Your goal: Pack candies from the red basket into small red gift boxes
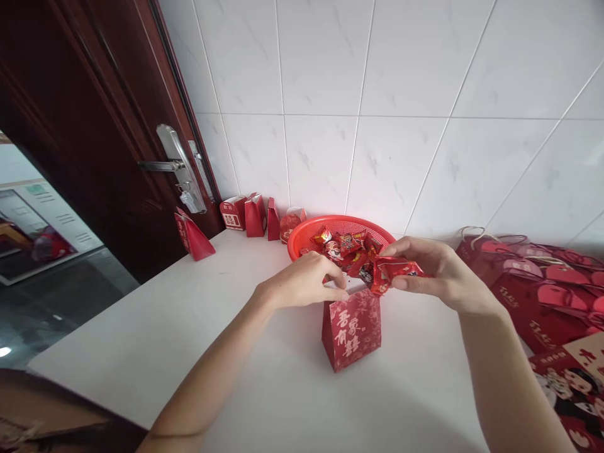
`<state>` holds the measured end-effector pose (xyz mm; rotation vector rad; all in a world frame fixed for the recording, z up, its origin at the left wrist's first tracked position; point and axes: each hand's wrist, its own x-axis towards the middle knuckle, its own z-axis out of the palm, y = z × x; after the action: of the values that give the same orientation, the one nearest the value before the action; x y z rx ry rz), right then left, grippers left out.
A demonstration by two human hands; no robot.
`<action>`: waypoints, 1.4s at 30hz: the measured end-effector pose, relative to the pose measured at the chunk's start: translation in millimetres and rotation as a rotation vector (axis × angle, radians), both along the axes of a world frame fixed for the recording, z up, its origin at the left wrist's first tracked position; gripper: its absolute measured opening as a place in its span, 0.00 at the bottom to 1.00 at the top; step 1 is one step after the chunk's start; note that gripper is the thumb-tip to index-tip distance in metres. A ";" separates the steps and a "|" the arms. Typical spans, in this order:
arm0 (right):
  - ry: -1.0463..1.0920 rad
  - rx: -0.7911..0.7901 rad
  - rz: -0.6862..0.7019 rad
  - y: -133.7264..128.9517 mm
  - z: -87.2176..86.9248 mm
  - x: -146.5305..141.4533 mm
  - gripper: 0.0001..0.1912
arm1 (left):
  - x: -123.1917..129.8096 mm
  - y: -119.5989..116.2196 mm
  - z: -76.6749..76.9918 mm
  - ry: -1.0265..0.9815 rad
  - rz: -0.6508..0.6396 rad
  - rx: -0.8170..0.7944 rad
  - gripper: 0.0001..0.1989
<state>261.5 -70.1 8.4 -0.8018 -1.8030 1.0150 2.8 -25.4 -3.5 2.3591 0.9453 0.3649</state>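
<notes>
Red-wrapped sweets (387, 272) fill the grasp of the right hand (431, 274), right of centre in the head view. At the centre, the left hand (302, 280) has thumb and finger close together at the top of a red paper box (353, 330); whether they pinch it, I cannot tell. The box stands upright on the white desk (245, 390), lower centre, just in front of a red plastic basket (340, 220) holding more sweets.
</notes>
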 end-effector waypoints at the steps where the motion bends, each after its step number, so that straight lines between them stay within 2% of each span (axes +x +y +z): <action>1: -0.015 0.002 0.016 -0.5 0.8 1.5 0.13 | 1.2 -0.7 0.0 0.010 0.010 -0.030 0.12; 4: -0.054 -0.010 0.078 -2.2 1.4 4.8 0.14 | 3.5 -3.6 1.4 0.053 0.018 -0.089 0.23; 11: -0.281 -0.050 0.158 -2.4 -2.6 1.7 0.15 | 3.1 -7.5 4.9 0.103 -0.059 -0.121 0.23; 14: -0.380 -0.019 0.177 -1.6 -2.4 -0.4 0.14 | 1.9 -8.7 5.5 0.104 -0.075 -0.119 0.29; 18: -0.401 0.008 0.133 -2.4 -1.2 -1.3 0.14 | 0.3 -7.4 3.5 0.064 -0.120 -0.129 0.35; 24: -0.403 0.043 0.113 -8.3 0.3 -8.6 0.14 | 0.2 -5.3 1.3 0.041 -0.143 -0.132 0.32; 28: -0.469 0.070 0.096 -12.4 1.8 -14.2 0.13 | 1.3 -6.7 3.5 0.055 -0.149 -0.121 0.31; 31: -0.437 0.080 0.099 -13.2 2.5 -15.4 0.14 | 2.0 -8.0 6.2 0.077 -0.144 -0.115 0.28; 36: -0.469 0.181 0.114 -12.9 0.7 -15.8 0.11 | 2.3 -8.9 7.8 0.093 -0.153 -0.163 0.23; 42: -0.504 0.221 0.148 -14.7 -4.2 -19.4 0.15 | 1.2 -7.5 6.1 0.089 -0.137 -0.151 0.23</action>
<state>242.1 -84.8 4.2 -0.8457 -2.3866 0.7231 4.0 -33.0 2.6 2.3008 0.8157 0.1306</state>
